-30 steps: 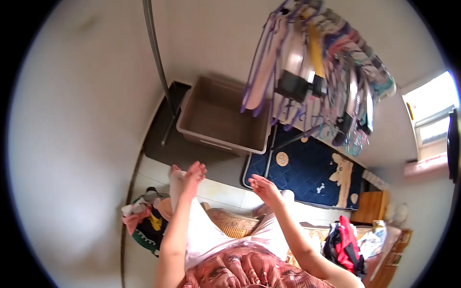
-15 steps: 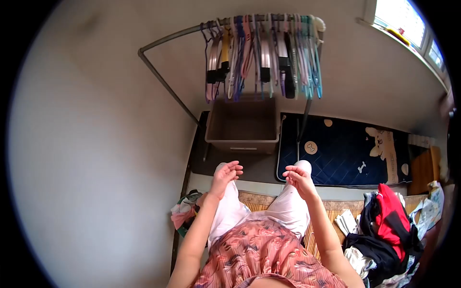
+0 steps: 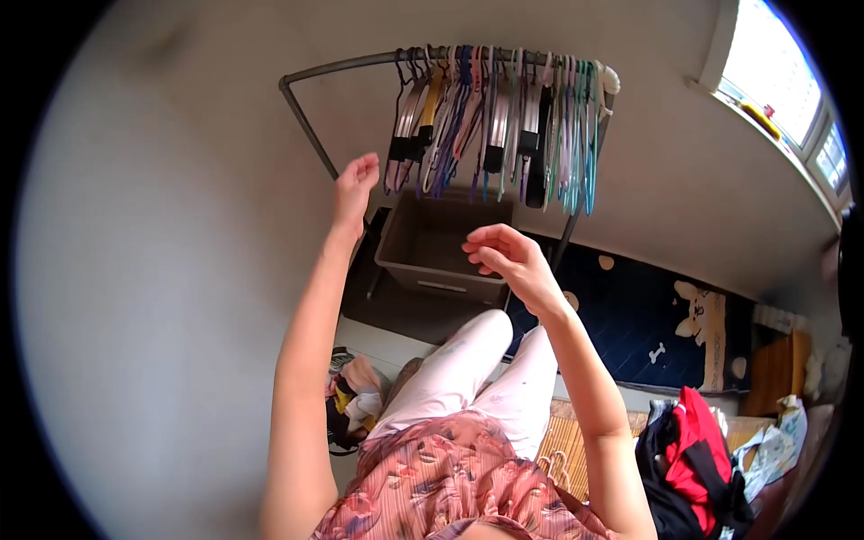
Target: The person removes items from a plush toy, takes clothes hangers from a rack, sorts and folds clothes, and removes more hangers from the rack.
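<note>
My left hand (image 3: 353, 193) is raised beside the left post of the metal rack (image 3: 360, 62), just left of the hanging clothes hangers (image 3: 468, 117). Its fingers are stretched out and nothing shows in them. In front of the grey-brown plastic bin (image 3: 445, 281) hovers my right hand (image 3: 515, 263), fingers loosely bent and apart, holding nothing. The hangers hang in a tight row from the top bar, in purple, pink, white, green and blue, some with black clips. Neither hand appears to touch them.
A dark blue padded mat (image 3: 621, 306) with a dog print lies right of the bin. Red and black clothes (image 3: 697, 441) are piled on the bamboo mat (image 3: 567, 441) at my right. More clothes (image 3: 360, 396) lie by my left leg. A window (image 3: 774, 63) is at upper right.
Both hands have risen from above my knees and moved forward, the left toward the rack's left side, the right in front of the bin. My view and legs have shifted.
</note>
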A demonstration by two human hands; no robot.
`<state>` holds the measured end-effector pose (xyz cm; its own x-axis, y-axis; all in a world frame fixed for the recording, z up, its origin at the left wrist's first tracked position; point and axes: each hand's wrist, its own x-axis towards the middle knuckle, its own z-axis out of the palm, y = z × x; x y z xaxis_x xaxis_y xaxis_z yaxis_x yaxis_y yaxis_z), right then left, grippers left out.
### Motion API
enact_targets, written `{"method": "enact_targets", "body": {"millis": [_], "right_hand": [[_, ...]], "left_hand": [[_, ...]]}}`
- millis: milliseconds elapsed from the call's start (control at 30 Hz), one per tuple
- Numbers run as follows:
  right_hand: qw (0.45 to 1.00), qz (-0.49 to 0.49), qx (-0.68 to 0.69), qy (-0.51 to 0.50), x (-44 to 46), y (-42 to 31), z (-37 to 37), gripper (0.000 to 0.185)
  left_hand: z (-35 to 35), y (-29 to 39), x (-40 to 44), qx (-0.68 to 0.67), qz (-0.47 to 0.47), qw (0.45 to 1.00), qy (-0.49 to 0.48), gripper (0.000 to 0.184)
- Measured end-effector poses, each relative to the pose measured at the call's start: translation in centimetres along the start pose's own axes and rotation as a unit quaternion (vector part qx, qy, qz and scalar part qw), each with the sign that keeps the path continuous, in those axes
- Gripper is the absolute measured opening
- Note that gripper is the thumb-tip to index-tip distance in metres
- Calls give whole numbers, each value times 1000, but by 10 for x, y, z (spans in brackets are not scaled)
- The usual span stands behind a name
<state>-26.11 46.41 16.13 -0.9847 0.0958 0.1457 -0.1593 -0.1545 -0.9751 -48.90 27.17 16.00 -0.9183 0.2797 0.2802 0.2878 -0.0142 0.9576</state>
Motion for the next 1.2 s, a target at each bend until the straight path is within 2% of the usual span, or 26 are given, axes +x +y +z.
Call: {"method": "enact_targets", "body": {"millis": [67,167,267,367,500,667,733,833,900,933,967,1033,1067,1100,1167,1200], "right_hand": [[999,-23,-27,-20,19,-7,5,17],[998,-35,-58,-13,42,-10,-1,16],[999,-40,-28,18,69,-6,-18,15],[995,-93,-23,27,95,-6,-28,15],[989,-148,12,-14,129,-12,-35,20],[983,-169,-42,-59,171,-28,-27,24],[981,-168,-60,-76,184,-32,-21,28],[986,-136,-73,-69,197,-32,-16,32],[979,-150,-117,-78,199,-23,-15,38],[979,-153,-118,-63,198,-14,-13,39],[979,-157,-119,-49,196,-5,-11,39],[987,-134,-88,-13,191,8,-9,37],[991,-117,-68,6,189,14,-7,36],[993,-102,-48,25,186,20,-5,34],[994,-102,-24,39,184,19,-1,36],[994,-97,-4,45,186,23,2,37]], "left_hand": [[6,-5,26,28,11,999,29,38],[18,-16,64,54,-31,996,65,41],[29,-25,99,-14,-111,992,62,39],[26,-35,126,-141,-175,974,-34,38],[33,-29,133,-107,-205,969,-93,36],[48,5,122,10,-291,955,-50,33],[38,-13,107,-54,-181,982,-27,32],[20,-14,110,4,-144,986,-82,32],[14,-10,108,-76,-259,960,-68,39],[7,-14,108,-99,-267,953,-104,38],[11,-18,99,-59,-246,967,-45,37],[13,-8,86,-242,-241,935,-101,29],[6,-18,85,-254,-269,919,-138,31],[9,-19,83,-262,-267,919,-123,31],[14,-13,79,-260,-225,928,-142,29],[14,-14,77,-225,-221,943,-107,28]]}}
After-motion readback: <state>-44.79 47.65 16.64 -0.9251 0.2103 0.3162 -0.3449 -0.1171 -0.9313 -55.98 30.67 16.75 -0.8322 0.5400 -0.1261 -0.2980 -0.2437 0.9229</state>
